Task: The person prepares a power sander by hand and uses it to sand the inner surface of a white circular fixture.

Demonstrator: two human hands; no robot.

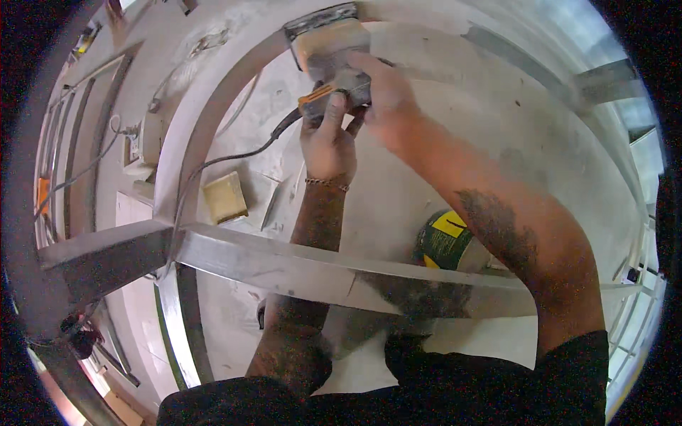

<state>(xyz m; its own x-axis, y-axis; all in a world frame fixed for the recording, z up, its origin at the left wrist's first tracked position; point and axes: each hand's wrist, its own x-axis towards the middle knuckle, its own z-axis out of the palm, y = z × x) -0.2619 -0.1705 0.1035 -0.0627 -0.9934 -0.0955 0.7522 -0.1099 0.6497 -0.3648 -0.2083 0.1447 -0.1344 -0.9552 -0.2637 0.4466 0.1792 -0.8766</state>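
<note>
A dusty power sander (334, 50) with a dark body and orange trim is up at the far bar (263, 60) of a pale frame. It appears to touch that bar, though the contact is partly hidden. My left hand (331, 150) is wrapped round its lower rear end beside the cord. On the right side of the body, my right hand (383, 89) grips it from above. The black cord (241, 154) leaves the sander, curves left and drops over the frame's corner. My left forearm passes beneath the near metal bar (263, 257), my right one over it.
Below the frame lie a yellowish block (225, 198) and a round green and yellow container (444, 238), partly behind my right arm. A thick side bar (106, 259) joins at left. A pale box with a cable (145, 145) stands farther left, near long metal frames (82, 135).
</note>
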